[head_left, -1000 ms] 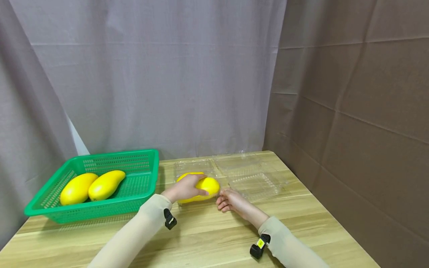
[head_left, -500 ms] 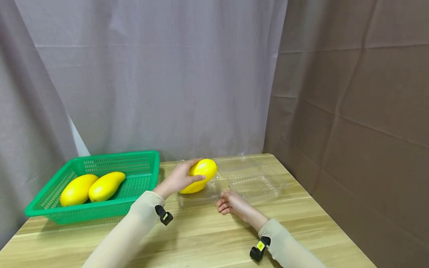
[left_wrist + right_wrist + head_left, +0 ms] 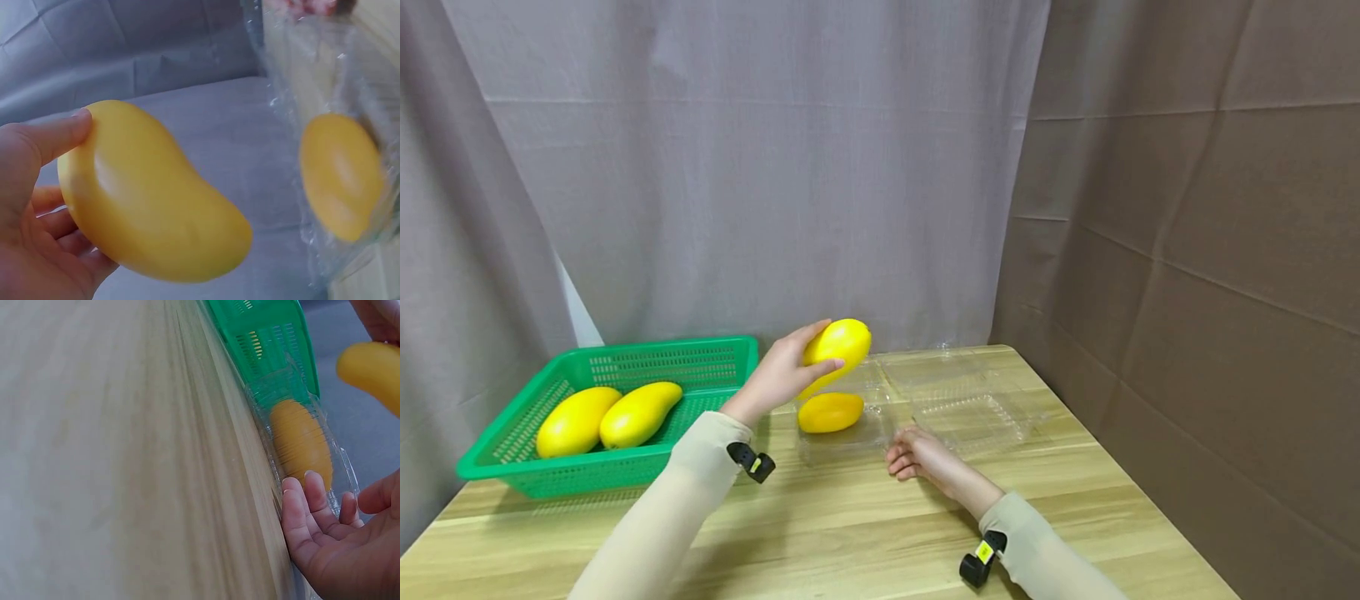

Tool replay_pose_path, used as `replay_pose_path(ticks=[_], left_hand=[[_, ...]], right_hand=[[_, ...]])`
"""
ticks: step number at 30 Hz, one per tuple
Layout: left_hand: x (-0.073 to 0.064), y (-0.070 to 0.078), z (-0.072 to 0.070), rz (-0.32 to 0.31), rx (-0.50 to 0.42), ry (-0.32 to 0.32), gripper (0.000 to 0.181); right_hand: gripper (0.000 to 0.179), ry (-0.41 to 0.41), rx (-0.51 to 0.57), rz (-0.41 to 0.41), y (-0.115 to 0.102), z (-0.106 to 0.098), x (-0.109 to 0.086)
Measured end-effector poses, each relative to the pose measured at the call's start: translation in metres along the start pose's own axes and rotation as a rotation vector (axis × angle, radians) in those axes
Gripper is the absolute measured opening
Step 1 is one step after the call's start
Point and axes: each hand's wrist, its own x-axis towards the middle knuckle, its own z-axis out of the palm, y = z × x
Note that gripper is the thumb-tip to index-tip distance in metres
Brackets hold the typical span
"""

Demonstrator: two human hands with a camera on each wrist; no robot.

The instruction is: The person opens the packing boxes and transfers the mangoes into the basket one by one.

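My left hand (image 3: 778, 375) grips a large yellow mango (image 3: 844, 343), raised above a clear plastic clamshell box (image 3: 872, 427). In the left wrist view the thumb lies on one side of the held mango (image 3: 150, 194) and the fingers wrap behind it. A second mango (image 3: 831, 413) lies inside the left half of the box. My right hand (image 3: 922, 457) is low at the box's front edge, its thumb and index finger pinching the rim; its other fingers are loosely curled in the right wrist view.
A green plastic basket (image 3: 715, 417) stands at the left with two more mangoes (image 3: 640, 414) in it. The clamshell's other half (image 3: 973, 417) lies spread to the right on the wooden table (image 3: 850, 533). Grey curtains (image 3: 820, 183) hang close behind.
My left hand has lifted the mango up and slightly left from the box, uncovering the mango that stays inside. The right hand has stayed at the box's edge.
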Motion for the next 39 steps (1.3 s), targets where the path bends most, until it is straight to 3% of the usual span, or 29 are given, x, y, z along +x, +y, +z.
replay_pose_path(ticks=[10, 17, 24, 32, 39], left_hand=[[0.002, 0.003, -0.045, -0.005, 0.094, 0.049, 0.077], [0.000, 0.003, -0.083, 0.021, 0.148, 0.144, 0.077], [-0.001, 0.000, -0.111, 0.026, 0.208, 0.182, 0.076], [-0.010, -0.010, -0.122, -0.039, 0.229, 0.159, 0.077], [-0.026, -0.041, -0.118, -0.083, 0.279, 0.064, 0.077]], right_hand=[[0.025, -0.007, 0.002, 0.005, 0.000, -0.001, -0.002], [0.024, -0.002, -0.008, -0.010, -0.002, 0.000, -0.002], [0.025, -0.009, 0.006, -0.002, 0.001, -0.002, 0.001], [0.028, -0.003, 0.004, -0.006, 0.002, -0.004, 0.002], [0.028, 0.000, 0.001, -0.001, 0.002, -0.004, 0.001]])
